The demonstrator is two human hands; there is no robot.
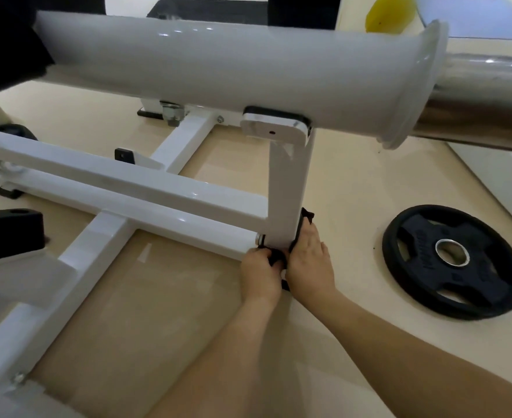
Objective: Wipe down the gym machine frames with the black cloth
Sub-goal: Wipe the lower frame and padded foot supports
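Observation:
A white gym machine frame (146,194) fills the view, with a thick white tube across the top and a white upright post (287,188) standing at the centre. The black cloth (303,220) is wrapped around the foot of that post, low by the floor. My left hand (260,271) grips a bunched end of the cloth at the front of the post. My right hand (307,260) presses the cloth against the post's right side with its fingers laid along it. Much of the cloth is hidden under both hands.
A black weight plate (453,262) lies flat on the beige floor to the right. A chrome sleeve (487,98) sticks out of the tube's white flange at upper right. Black pads (8,233) sit at the left. A yellow object (390,13) is at the top.

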